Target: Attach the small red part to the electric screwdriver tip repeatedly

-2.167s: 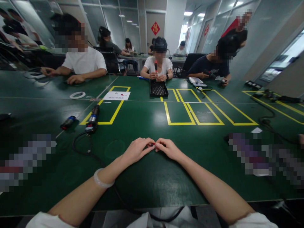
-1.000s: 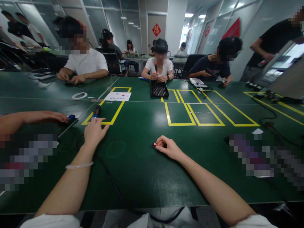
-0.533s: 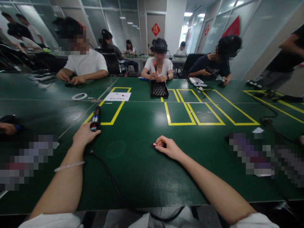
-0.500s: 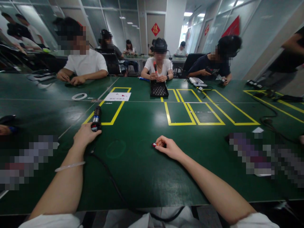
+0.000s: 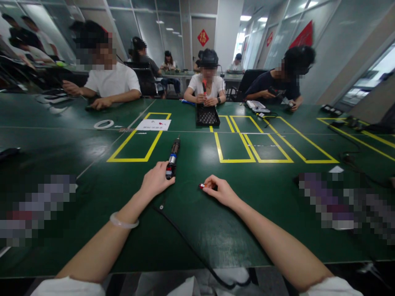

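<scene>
My left hand (image 5: 156, 180) is closed around the rear of an electric screwdriver (image 5: 173, 155), black with a silver and blue band. Its bit points away from me, toward the far side of the table. A black cord (image 5: 182, 235) trails from that hand toward the table's near edge. To the right, my right hand (image 5: 221, 190) rests low on the green table, fingers pinched on a small red and white piece (image 5: 202, 186). Fingers hide part of this piece, so its kind cannot be made out.
Yellow tape rectangles (image 5: 236, 160) mark the green tabletop (image 5: 129, 250). A printed sheet (image 5: 153, 125) and a white ring (image 5: 103, 124) lie farther left. Across the table, a person works over a black tray (image 5: 207, 116). Other people sit on both sides.
My left hand has carried the electric screwdriver to the right, closer to my right hand, and the cord has shifted with it. My right hand is nearly still.
</scene>
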`<action>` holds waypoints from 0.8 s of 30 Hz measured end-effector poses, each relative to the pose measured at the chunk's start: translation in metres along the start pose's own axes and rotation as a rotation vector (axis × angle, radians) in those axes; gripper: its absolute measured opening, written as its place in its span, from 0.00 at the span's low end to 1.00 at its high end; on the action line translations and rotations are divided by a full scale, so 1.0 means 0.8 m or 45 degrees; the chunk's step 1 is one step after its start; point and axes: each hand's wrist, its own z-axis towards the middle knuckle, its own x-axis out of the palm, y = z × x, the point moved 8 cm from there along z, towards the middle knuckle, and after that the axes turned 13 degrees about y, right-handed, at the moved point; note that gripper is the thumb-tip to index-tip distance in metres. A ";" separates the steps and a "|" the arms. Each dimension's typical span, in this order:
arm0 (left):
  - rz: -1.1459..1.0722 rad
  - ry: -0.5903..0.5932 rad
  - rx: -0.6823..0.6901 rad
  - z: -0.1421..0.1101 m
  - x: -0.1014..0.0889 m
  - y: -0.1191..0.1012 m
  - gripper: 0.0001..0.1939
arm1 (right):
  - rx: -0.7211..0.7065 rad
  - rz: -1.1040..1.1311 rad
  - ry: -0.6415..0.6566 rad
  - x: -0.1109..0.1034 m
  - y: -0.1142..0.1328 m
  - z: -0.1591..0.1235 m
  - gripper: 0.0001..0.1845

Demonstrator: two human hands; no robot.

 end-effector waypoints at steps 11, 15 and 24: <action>-0.181 0.036 0.479 -0.044 0.013 -0.117 0.36 | 0.041 -0.314 -0.071 -0.004 0.002 0.002 0.05; -0.193 0.045 0.523 -0.051 0.014 -0.129 0.36 | 0.070 -0.539 -0.078 -0.001 0.004 0.006 0.07; -0.173 0.042 0.523 -0.053 0.012 -0.132 0.36 | -0.010 -0.396 -0.039 0.003 0.005 0.005 0.09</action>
